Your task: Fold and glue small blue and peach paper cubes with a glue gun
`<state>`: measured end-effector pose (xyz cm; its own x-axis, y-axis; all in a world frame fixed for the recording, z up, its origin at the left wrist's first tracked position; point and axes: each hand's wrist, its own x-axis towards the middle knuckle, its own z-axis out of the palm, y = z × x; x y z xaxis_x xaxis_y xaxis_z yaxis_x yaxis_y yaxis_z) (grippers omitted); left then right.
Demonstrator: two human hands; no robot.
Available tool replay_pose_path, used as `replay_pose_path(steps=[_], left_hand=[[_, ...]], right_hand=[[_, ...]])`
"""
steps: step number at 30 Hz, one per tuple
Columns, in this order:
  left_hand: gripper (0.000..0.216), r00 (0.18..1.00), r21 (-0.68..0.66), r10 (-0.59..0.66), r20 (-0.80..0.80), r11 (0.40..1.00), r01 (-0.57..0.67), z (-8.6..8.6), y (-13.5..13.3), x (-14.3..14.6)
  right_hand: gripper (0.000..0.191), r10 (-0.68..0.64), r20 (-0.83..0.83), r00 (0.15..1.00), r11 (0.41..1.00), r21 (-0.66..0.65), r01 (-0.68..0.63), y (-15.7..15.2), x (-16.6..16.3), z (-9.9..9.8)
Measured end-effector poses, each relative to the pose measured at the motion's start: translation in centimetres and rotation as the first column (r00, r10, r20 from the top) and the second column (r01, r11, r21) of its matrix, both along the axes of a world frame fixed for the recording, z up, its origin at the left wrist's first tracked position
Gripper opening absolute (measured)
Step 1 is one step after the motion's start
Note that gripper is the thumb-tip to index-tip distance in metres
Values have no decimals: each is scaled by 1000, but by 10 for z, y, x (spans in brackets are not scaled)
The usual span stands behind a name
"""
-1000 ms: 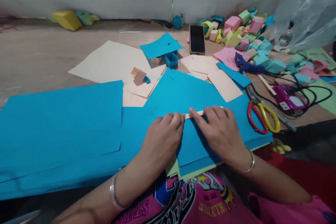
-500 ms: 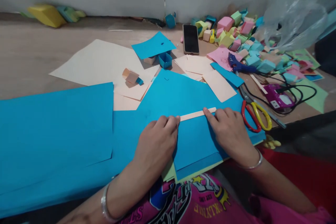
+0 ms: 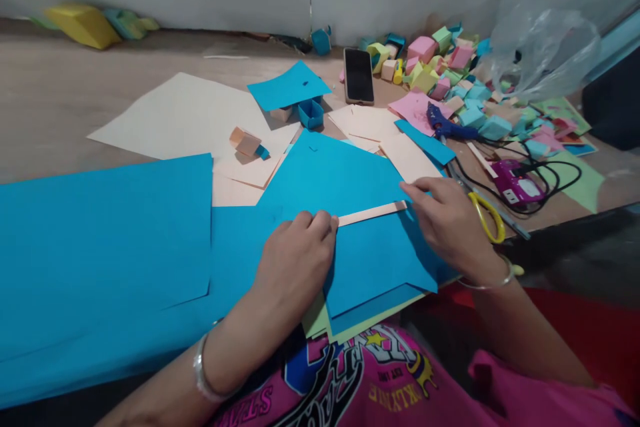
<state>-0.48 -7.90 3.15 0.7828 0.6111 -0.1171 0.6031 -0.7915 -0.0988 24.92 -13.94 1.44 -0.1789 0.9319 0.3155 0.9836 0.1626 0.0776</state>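
Observation:
A narrow peach paper strip (image 3: 373,213) lies on a folded blue sheet (image 3: 350,173) in front of me. My left hand (image 3: 300,257) has its fingers curled and presses down on the strip's left end. My right hand (image 3: 450,220) lies with loosely spread fingers at the strip's right end, its index fingertip just above that end. This hand partly covers a pair of scissors (image 3: 489,217), of which only the yellow handle shows.
A large blue sheet (image 3: 100,247) spreads to the left, with cream sheets (image 3: 185,117) behind it. Beyond are a small blue box (image 3: 311,113), a phone (image 3: 359,75), a blue glue gun (image 3: 443,125), a purple charger with cables (image 3: 515,183), several coloured paper boxes (image 3: 435,67) and a plastic bag (image 3: 545,53).
My right hand slid right along the strip, from beside my left hand to the strip's far end, and now covers the scissors' red handle. My left hand stayed on the left end.

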Motion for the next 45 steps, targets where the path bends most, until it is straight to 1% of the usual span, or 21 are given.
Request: replay_pose_path(steps=[2, 5, 8, 10, 12, 13, 15, 18, 21, 25, 27, 29, 31, 32, 33, 34, 36, 37, 40, 42, 45], left_hand=[[33, 999, -24, 32, 17, 999, -32, 3, 2, 2], [22, 994, -58, 92, 63, 994, -89, 6, 7, 5], [20, 983, -60, 122, 137, 992, -115, 5, 9, 5], [20, 975, -40, 99, 197, 995, -93, 3, 9, 1], [23, 963, 12, 44, 266, 999, -49, -2, 8, -7], [26, 955, 52, 9, 298, 998, -26, -5, 8, -11], [32, 944, 128, -53, 326, 992, 12, -10, 7, -20], [31, 959, 171, -81, 273, 985, 34, -11, 4, -27], [32, 981, 187, -62, 183, 982, 27, -4, -6, -24], [34, 994, 178, 27, 111, 983, -46, 6, -22, -17], [34, 988, 202, 43, 148, 977, -73, 6, -27, -10], [35, 979, 198, -1, 203, 979, -40, 4, -31, 4], [42, 969, 135, -104, 225, 988, 75, -1, -35, 22], [49, 960, 78, -159, 230, 986, 145, -5, -37, 32], [55, 948, 26, -189, 255, 982, 188, -9, -38, 41], [66, 947, -46, -201, 251, 975, 219, -14, -40, 48], [91, 964, -155, -153, 217, 970, 189, -24, -42, 55], [94, 964, -170, -146, 223, 968, 186, -28, -43, 55], [98, 964, -211, -95, 249, 966, 150, -35, -44, 42], [99, 969, -248, -44, 245, 963, 106, -34, -45, 30], [97, 980, -288, 28, 197, 957, 31, -28, -45, 14]], right_hand=[[32, 115, -118, 986, 990, -65, -123, 12, -3, -4], [24, 151, -184, 971, 983, -72, -167, 21, -6, -9], [23, 182, -217, 959, 983, 17, -183, 18, -7, -8], [23, 192, -226, 955, 980, 102, -172, 11, -7, -9], [24, 169, -184, 968, 976, 164, -140, 3, -7, -11], [24, 154, -151, 976, 977, 174, -127, -1, -6, -13], [24, 131, -91, 987, 980, 163, -115, -8, -5, -18], [24, 137, -47, 989, 986, 98, -132, -13, -4, -19], [24, 157, 12, 987, 987, 39, -158, -17, -4, -14], [26, 158, 68, 985, 987, -15, -158, -22, -9, -7], [27, 159, 75, 984, 987, -25, -158, -23, -11, -6], [27, 167, 75, 983, 986, -34, -165, -24, -12, -7], [27, 177, 67, 982, 984, -44, -174, -25, -11, -10], [26, 182, 62, 981, 983, -49, -179, -25, -10, -11], [25, 188, 60, 980, 981, -52, -185, -26, -8, -13], [24, 193, 60, 979, 980, -52, -190, -26, -6, -15], [26, 206, 67, 976, 978, -52, -202, -27, -2, -19], [28, 211, 75, 974, 977, -53, -208, -27, 0, -21], [32, 214, 101, 972, 976, -61, -208, -29, 2, -23], [32, 202, 117, 972, 978, -65, -196, -30, 2, -23], [33, 200, 125, 972, 979, -56, -194, -30, 0, -22]])
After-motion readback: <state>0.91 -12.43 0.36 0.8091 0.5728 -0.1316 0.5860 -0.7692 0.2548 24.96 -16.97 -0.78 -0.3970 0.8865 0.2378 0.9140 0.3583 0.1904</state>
